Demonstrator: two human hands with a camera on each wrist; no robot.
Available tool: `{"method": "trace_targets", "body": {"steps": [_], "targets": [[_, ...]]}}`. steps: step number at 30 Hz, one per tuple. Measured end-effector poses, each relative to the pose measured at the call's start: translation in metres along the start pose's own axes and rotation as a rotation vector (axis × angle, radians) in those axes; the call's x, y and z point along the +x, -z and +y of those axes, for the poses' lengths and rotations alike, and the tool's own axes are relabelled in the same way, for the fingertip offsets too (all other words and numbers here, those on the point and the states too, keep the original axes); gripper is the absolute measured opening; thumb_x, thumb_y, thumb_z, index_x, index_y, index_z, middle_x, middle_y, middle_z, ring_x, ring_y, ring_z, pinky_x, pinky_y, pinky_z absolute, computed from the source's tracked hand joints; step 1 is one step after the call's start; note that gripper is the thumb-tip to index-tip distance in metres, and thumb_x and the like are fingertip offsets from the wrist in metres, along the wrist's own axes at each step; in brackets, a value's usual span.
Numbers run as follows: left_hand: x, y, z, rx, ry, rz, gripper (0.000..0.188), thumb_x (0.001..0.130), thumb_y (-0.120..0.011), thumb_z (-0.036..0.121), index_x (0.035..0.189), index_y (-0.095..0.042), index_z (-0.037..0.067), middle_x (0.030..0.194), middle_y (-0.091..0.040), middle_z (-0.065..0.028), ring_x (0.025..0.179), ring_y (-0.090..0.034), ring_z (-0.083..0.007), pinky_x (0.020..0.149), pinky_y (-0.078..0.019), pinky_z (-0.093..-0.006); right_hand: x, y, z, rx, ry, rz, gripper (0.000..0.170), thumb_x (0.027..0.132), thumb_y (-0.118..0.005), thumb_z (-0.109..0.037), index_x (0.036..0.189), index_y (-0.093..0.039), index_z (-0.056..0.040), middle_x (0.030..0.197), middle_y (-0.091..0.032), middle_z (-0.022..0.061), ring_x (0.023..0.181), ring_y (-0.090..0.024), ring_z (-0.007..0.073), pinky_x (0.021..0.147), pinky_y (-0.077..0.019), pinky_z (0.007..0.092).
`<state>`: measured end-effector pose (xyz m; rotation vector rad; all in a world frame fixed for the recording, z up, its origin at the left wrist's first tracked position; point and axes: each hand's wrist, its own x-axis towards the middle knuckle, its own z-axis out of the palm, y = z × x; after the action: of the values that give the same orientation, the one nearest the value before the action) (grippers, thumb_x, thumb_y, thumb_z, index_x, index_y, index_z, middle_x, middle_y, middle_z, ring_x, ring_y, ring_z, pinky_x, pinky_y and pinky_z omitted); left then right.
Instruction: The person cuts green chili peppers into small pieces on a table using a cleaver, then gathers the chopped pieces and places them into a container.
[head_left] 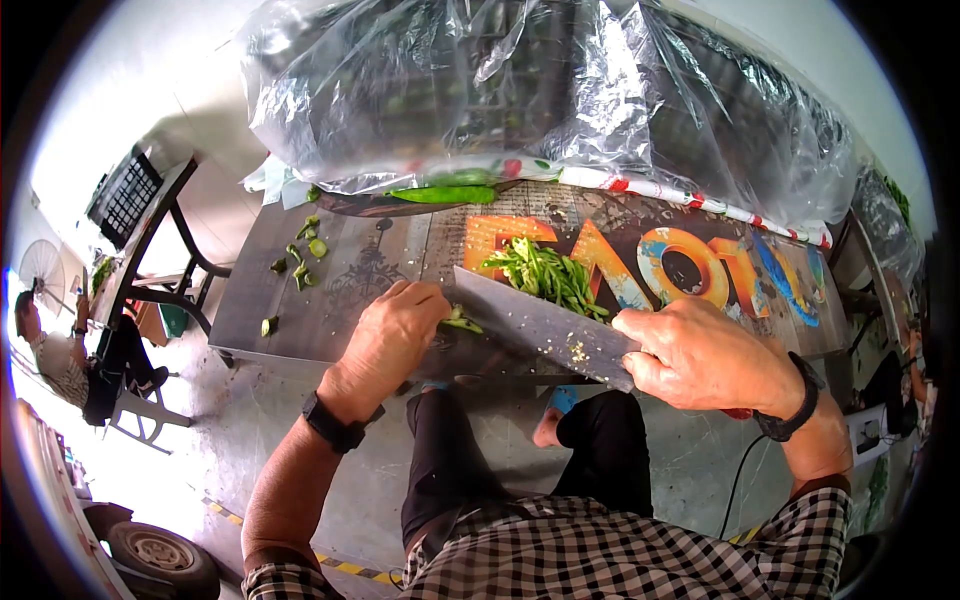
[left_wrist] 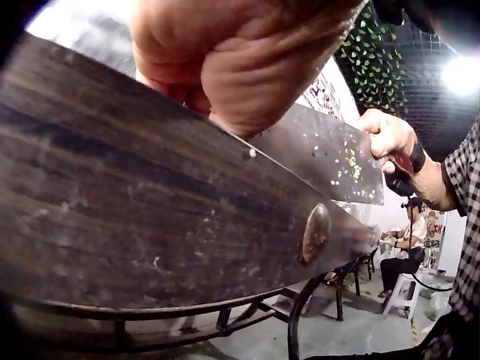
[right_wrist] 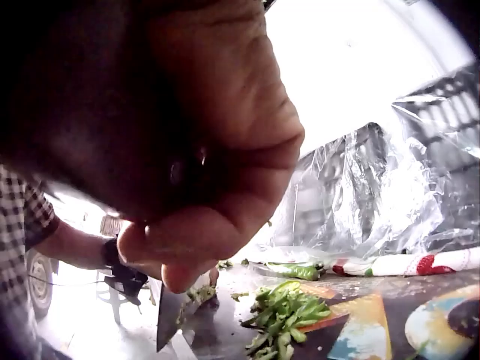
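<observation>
**Cleaver (head_left: 520, 315) in the right hand (head_left: 700, 355), a pepper piece (head_left: 462, 321) in the left (head_left: 385, 335)**

The right hand grips the cleaver at its handle end, fingers curled round and pressed together, a hold that seems chosen to steer the broad blade firmly. The blade slants across the near side of the table (head_left: 370, 270), its far corner close to the left fingers; whether its edge touches the tabletop is not clear.

The left hand is bunched, thumb and fingers pinching the green pepper piece, which pokes out towards the blade. Some of the left fingertips are hidden; tucking them in likely keeps them away from the edge.

Just beyond the blade lies a heap of sliced green pepper (head_left: 545, 275), probably gathered there so the near strip serves as the cutting place. Pale seeds (head_left: 577, 350) cling to the blade's face. The cut stem ends (head_left: 305, 262) lie well apart at the left of the table, presumably to keep waste out of the slices. A long green pepper (head_left: 440, 194), apparently whole, rests at the far side beside the clear plastic sheeting (head_left: 600, 100), which may be there to shield what stands beneath it.
</observation>
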<state>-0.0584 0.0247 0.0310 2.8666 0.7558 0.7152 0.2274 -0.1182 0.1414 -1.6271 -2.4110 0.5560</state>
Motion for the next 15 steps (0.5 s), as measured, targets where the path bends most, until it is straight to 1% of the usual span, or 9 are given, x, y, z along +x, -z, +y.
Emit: {"method": "trace_targets", "body": {"steps": [5, 8, 11, 15], "targets": [[-0.0007, -0.0024, -0.002, -0.014, 0.009, 0.01, 0.012, 0.079, -0.063, -0.002, 0.09, -0.061, 0.004, 0.096, -0.061, -0.0096, 0.091, -0.06, -0.0301, 0.081, -0.0519, -0.0382, -0.0008, -0.0006, -0.0005, -0.025, -0.018, -0.018, 0.012, 0.084, -0.057, -0.008, 0.079, -0.05, 0.0011, 0.055, -0.054, 0.0232, 0.054, -0.057, 0.0443, 0.054, -0.044, 0.0507], [-0.0008, -0.0027, -0.0017, -0.016, 0.01, 0.017, 0.012, 0.079, -0.063, -0.002, 0.09, -0.061, 0.004, 0.095, -0.061, -0.0097, 0.09, -0.06, -0.0303, 0.081, -0.052, -0.0386, -0.0017, -0.0014, -0.0008, -0.044, 0.006, -0.004, 0.014, 0.083, -0.058, -0.007, 0.079, -0.049, 0.0016, 0.055, -0.054, 0.0223, 0.054, -0.057, 0.0439, 0.053, -0.0441, 0.0496], [-0.0002, -0.0012, -0.0008, -0.027, 0.006, 0.029, 0.013, 0.079, -0.063, -0.002, 0.09, -0.061, 0.004, 0.093, -0.061, -0.01, 0.09, -0.06, -0.031, 0.08, -0.052, -0.039, -0.0008, 0.0024, -0.0037, -0.05, 0.034, -0.056, 0.014, 0.083, -0.06, -0.006, 0.079, -0.049, 0.0018, 0.056, -0.054, 0.0216, 0.055, -0.057, 0.0433, 0.052, -0.044, 0.0482], [-0.0002, -0.0017, -0.0013, -0.056, 0.006, 0.049, 0.013, 0.078, -0.063, -0.002, 0.09, -0.061, 0.004, 0.091, -0.061, -0.0104, 0.09, -0.059, -0.032, 0.08, -0.0519, -0.0395, 0.0008, 0.0047, -0.0029, -0.045, 0.094, -0.072, 0.015, 0.083, -0.061, -0.006, 0.08, -0.048, 0.0025, 0.056, -0.054, 0.0207, 0.056, -0.058, 0.0421, 0.052, -0.0438, 0.0472]]}}
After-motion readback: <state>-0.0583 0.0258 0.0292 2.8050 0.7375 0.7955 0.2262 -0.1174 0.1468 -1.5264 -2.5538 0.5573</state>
